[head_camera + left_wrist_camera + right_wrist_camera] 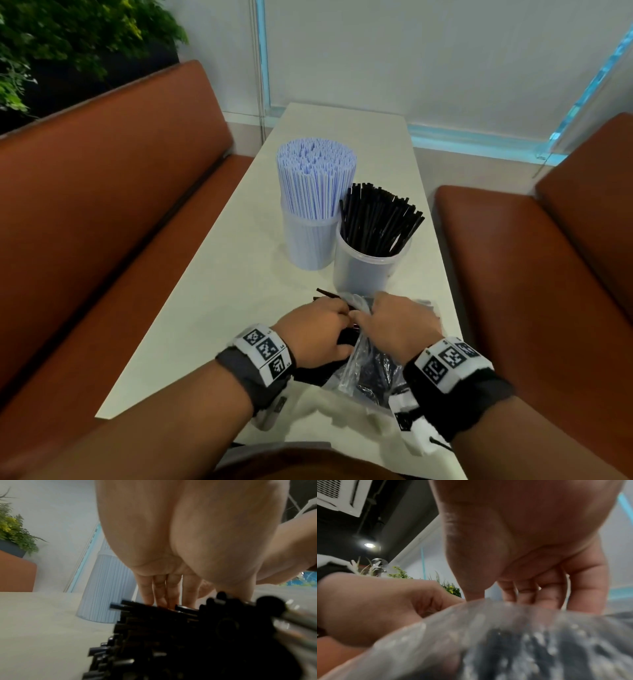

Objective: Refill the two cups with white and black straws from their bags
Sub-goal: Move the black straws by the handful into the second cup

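Observation:
On the white table (219,301) stand two clear cups: the far one is packed with white straws (315,192), the near one (368,270) holds black straws (376,219) that fan out. In front of them lies a clear plastic bag (370,373) of black straws. My left hand (318,332) grips a bundle of black straws (171,635) at the bag's mouth; a few ends (327,294) stick out past its fingers. My right hand (397,323) pinches the bag's plastic (488,628) beside it. The white-straw cup (106,588) rises behind my left fingers (161,588).
Brown padded benches (113,222) (534,274) run along both long sides of the narrow table. A pale wall with a blue-lit strip (479,140) closes the far end. Green plants (68,44) stand behind the left bench.

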Demonstrator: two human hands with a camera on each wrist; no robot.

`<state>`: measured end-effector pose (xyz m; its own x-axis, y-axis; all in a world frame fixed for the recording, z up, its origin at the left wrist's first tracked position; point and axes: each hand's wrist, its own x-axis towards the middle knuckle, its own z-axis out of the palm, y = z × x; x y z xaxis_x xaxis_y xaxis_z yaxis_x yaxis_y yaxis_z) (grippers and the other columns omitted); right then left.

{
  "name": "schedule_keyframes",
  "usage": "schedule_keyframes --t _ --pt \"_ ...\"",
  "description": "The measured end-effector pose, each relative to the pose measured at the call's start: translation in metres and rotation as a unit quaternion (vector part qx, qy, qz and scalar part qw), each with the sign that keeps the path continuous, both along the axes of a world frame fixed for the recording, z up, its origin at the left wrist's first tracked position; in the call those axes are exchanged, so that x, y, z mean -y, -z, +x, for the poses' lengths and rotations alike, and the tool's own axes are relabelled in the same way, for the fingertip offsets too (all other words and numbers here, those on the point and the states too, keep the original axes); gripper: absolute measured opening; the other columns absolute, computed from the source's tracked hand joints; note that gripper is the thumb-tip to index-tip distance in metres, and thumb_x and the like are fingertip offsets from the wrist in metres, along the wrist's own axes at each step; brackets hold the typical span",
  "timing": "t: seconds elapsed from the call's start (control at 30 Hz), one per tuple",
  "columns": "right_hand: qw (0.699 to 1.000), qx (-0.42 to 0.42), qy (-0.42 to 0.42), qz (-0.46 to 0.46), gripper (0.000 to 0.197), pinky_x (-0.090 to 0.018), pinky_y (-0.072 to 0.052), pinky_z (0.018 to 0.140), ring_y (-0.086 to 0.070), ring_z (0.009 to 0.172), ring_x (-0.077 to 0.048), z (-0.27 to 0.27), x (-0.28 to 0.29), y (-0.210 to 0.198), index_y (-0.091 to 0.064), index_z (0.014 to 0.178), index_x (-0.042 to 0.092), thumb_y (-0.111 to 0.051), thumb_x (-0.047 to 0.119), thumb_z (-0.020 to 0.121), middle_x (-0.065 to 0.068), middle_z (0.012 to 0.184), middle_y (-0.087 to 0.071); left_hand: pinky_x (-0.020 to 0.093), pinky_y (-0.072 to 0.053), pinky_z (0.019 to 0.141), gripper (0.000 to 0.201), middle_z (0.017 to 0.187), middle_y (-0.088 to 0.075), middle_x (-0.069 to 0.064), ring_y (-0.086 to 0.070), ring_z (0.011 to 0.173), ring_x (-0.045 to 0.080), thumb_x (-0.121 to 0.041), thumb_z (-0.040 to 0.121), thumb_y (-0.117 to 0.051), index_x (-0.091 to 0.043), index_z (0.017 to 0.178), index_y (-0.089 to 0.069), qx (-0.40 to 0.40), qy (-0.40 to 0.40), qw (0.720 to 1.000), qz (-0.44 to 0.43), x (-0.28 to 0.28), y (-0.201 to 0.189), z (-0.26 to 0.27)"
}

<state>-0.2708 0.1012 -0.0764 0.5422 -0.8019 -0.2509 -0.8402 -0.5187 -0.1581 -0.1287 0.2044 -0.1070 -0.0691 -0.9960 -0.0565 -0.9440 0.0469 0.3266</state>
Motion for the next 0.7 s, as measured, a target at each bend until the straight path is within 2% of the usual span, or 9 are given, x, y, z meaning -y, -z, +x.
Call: schedule_keyframes --t 0.07,0.1,0.2,0.27,0.33,0.4,0.5,0.57,0.7 --pt "1.0 0.01 -0.011 0.025 0.022 -0.029 -0.031 0.053 -0.058 0.078 -0.023 0.004 0.003 0.001 -0.055 0.093 0.021 -0.052 0.042 0.089 -0.001 0.094 -0.069 0.035 -0.044 0.098 0.052 0.134 -0.052 0.003 -0.048 0.122 0.023 -0.04 0.09 -0.064 -0.012 0.134 -0.058 0.012 0.005 1.0 0.017 0.006 0.0 -0.005" --pt "0.999 0.015 -0.014 0.038 0.02 -0.029 -0.032 0.053 -0.061 0.079 -0.023 0.006 0.005 0.002 -0.058 0.093 0.019 -0.053 0.038 0.091 -0.004 0.095 -0.07 0.037 -0.045 0.099 0.053 0.134 -0.052 0.003 -0.048 0.121 0.024 -0.04 0.09 -0.064 -0.012 0.134 -0.056 0.015 0.004 1.0 0.021 0.008 0.0 -0.007" --pt "0.996 0.063 -0.005 0.058 0.023 -0.032 -0.042 0.062 -0.065 0.084 -0.026 0.006 0.005 0.0 -0.061 0.091 0.015 -0.053 0.036 0.093 -0.006 0.089 -0.068 0.041 -0.047 0.099 0.049 0.132 -0.053 0.006 -0.05 0.12 0.027 -0.036 0.091 -0.063 -0.01 0.131 -0.055 0.018 -0.002 1.0 0.023 0.013 0.002 -0.012" --pt "0.99 0.117 0.024 0.074 0.009 -0.031 -0.039 0.057 -0.062 0.075 -0.019 0.003 0.003 -0.005 -0.056 0.09 0.022 -0.057 0.031 0.087 0.001 0.082 -0.064 0.044 -0.047 0.1 0.048 0.136 -0.052 0.008 -0.049 0.122 0.029 -0.034 0.094 -0.06 -0.01 0.134 -0.053 0.035 0.003 0.999 0.029 0.014 0.002 -0.014" --pt "0.986 0.144 0.032 0.075 0.007 -0.029 -0.035 0.053 -0.057 0.069 -0.01 0.001 0.003 -0.009 -0.053 0.089 0.028 -0.058 0.03 0.086 0.006 0.078 -0.061 0.042 -0.048 0.098 0.048 0.144 -0.049 0.007 -0.049 0.125 0.029 -0.029 0.095 -0.057 -0.011 0.138 -0.051 0.05 0.009 0.998 0.024 0.016 0.002 -0.015" --pt "0.987 0.145 0.024 0.069 0.003 -0.028 -0.036 0.054 -0.057 0.07 -0.007 -0.001 0.004 -0.012 -0.055 0.086 0.031 -0.058 0.032 0.086 0.01 0.078 -0.062 0.039 -0.048 0.092 0.047 0.148 -0.047 0.005 -0.052 0.124 0.028 -0.023 0.094 -0.054 -0.013 0.14 -0.05 0.056 0.015 0.998 0.018 0.018 0.0 -0.015" --pt "0.987 0.146 0.023 0.057 0.004 -0.026 -0.036 0.056 -0.055 0.072 -0.001 -0.001 0.005 -0.014 -0.057 0.082 0.033 -0.059 0.036 0.085 0.014 0.079 -0.06 0.041 -0.051 0.089 0.045 0.142 -0.051 0.008 -0.057 0.118 0.029 -0.016 0.094 -0.051 -0.011 0.139 -0.05 0.089 0.027 0.995 0.042 0.019 -0.002 -0.016" --pt "0.987 0.151 0.024 0.057 0.005 -0.028 -0.038 0.059 -0.055 0.075 -0.002 -0.001 0.004 -0.015 -0.057 0.081 0.035 -0.059 0.038 0.085 0.016 0.08 -0.059 0.041 -0.052 0.087 0.044 0.139 -0.052 0.009 -0.058 0.116 0.029 -0.015 0.093 -0.052 -0.01 0.136 -0.051 0.111 0.032 0.992 0.055 0.02 -0.003 -0.017" --pt "0.986 0.158 0.02 0.053 0.01 -0.032 -0.046 0.069 -0.058 0.079 -0.007 -0.001 0.003 -0.017 -0.056 0.081 0.036 -0.06 0.042 0.087 0.014 0.085 -0.06 0.039 -0.05 0.078 0.043 0.131 -0.052 0.006 -0.056 0.113 0.026 -0.029 0.095 -0.056 -0.013 0.135 -0.052 0.131 0.01 0.991 0.023 0.019 -0.008 -0.013"
